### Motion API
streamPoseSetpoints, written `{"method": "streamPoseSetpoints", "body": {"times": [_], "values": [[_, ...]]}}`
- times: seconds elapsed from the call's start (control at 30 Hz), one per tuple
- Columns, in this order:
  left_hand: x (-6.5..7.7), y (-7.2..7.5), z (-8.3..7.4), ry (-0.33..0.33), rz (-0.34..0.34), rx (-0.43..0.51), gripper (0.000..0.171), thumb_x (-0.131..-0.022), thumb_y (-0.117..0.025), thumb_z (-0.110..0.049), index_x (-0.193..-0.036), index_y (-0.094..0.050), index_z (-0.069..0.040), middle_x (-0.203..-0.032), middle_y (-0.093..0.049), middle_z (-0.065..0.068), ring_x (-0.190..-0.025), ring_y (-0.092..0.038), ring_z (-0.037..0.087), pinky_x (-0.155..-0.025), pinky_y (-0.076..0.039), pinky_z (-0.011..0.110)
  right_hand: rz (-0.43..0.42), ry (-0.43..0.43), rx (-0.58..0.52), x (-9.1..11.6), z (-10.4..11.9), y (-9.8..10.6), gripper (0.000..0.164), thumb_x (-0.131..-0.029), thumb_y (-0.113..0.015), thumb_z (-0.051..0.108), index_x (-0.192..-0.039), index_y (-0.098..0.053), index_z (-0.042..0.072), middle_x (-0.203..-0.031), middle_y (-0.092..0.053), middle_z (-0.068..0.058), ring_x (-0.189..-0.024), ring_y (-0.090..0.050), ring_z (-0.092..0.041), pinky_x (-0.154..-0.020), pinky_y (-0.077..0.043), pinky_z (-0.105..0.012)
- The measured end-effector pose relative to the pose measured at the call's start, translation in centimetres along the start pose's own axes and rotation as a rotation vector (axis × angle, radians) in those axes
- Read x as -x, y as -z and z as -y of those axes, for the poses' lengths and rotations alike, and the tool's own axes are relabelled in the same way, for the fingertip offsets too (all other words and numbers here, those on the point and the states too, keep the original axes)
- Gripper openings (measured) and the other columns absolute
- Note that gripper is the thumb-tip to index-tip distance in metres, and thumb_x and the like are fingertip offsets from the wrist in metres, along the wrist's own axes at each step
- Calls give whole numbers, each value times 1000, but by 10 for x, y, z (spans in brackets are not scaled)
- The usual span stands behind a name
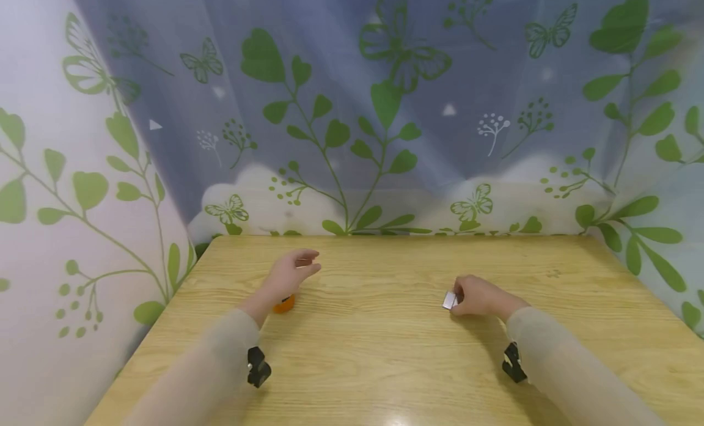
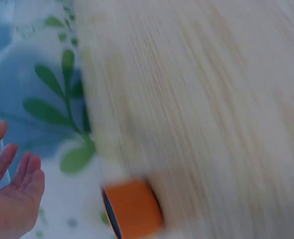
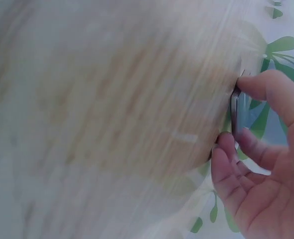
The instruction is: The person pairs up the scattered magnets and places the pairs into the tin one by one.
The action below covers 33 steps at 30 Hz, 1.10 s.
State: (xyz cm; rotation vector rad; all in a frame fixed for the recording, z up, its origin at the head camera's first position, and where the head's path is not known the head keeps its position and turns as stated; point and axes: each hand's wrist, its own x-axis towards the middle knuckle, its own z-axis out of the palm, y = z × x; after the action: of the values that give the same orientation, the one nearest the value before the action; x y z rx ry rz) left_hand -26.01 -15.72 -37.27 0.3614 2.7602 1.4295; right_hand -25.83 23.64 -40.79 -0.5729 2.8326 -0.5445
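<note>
My right hand point(image 1: 483, 296) pinches a small flat silver rectangular object point(image 1: 450, 300) between thumb and fingers, close over the table on the right. In the right wrist view its thin metallic edge point(image 3: 238, 112) shows between the thumb and fingertips of the right hand point(image 3: 266, 189). On the left, my left hand point(image 1: 287, 273) is held over the table with relaxed fingers and nothing in them. An orange object point(image 1: 284, 305) with a dark edge lies beside the left wrist, partly hidden by it. The left wrist view shows its curved orange side point(image 2: 134, 209), apart from the left hand point(image 2: 15, 194).
Both hands are over a light wooden table point(image 1: 374, 352). A curtain point(image 1: 341, 108) with green leaves and butterflies hangs behind the table's far edge and along its sides. Black devices point(image 1: 257, 367) are strapped to both wrists.
</note>
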Motion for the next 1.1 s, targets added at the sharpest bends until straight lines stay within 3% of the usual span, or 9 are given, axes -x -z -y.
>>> {"method": "streamPoseSetpoints", "body": {"times": [0.13,0.27,0.4,0.47,0.57,0.7,0.83,1.1], "values": [[8,26,22,69,-30,-10,46,-93,-58,-18,-134,-46,0,-138,-41,22,-126,-38,37,-98,-37,48,-16,-27,-24,0,0,-1,32,-77,-75,15,-93,-53,-2,-78,-54,-3,-70,-50,-17,-65,-44,-35],[15,41,41,151,-12,-34,63,-93,-57,-31,-141,-32,3,-141,-33,27,-128,-33,42,-100,-34,51,-48,-23,-51,-1,-3,1,37,-77,-76,15,-97,-54,-6,-82,-59,-7,-76,-56,-22,-69,-47,-39],[20,45,58,280,71,4,86,-90,-58,-45,-147,-14,1,-143,-26,30,-128,-31,45,-99,-33,53,-88,-32,-83,0,-6,1,38,-75,-78,16,-97,-56,-6,-85,-62,-11,-80,-59,-26,-71,-48,-41],[23,43,65,321,132,34,93,-88,-62,-45,-148,-7,0,-143,-24,32,-128,-30,46,-99,-33,55,-95,-42,-100,3,-8,1,37,-76,-78,16,-97,-56,-7,-85,-62,-12,-81,-59,-26,-72,-48,-41],[25,40,71,319,179,44,93,-85,-68,-34,-148,-9,0,-141,-26,33,-126,-32,47,-99,-32,56,-105,-55,-165,8,-13,2,31,-80,-73,12,-97,-58,-8,-85,-62,-12,-79,-58,-24,-70,-48,-39],[25,37,74,280,165,15,80,-83,-72,-23,-143,-26,1,-134,-35,32,-121,-38,45,-97,-33,55,-98,-71,-303,13,-20,6,20,-87,-62,4,-98,-58,-13,-86,-62,-14,-77,-59,-20,-65,-50,-32],[24,35,77,274,155,4,69,-82,-73,-23,-137,-38,2,-131,-42,29,-118,-42,41,-97,-34,52,-79,-108,-452,16,-26,9,21,-90,-57,1,-100,-57,-18,-86,-64,-15,-75,-62,-17,-64,-52,-29],[21,36,83,271,167,50,69,-82,-73,-25,-137,-40,-1,-125,-49,23,-113,-48,34,-95,-37,49,-65,-177,-599,17,-32,16,29,-93,-55,5,-109,-55,-19,-89,-64,-11,-75,-63,-14,-67,-53,-28]]}}
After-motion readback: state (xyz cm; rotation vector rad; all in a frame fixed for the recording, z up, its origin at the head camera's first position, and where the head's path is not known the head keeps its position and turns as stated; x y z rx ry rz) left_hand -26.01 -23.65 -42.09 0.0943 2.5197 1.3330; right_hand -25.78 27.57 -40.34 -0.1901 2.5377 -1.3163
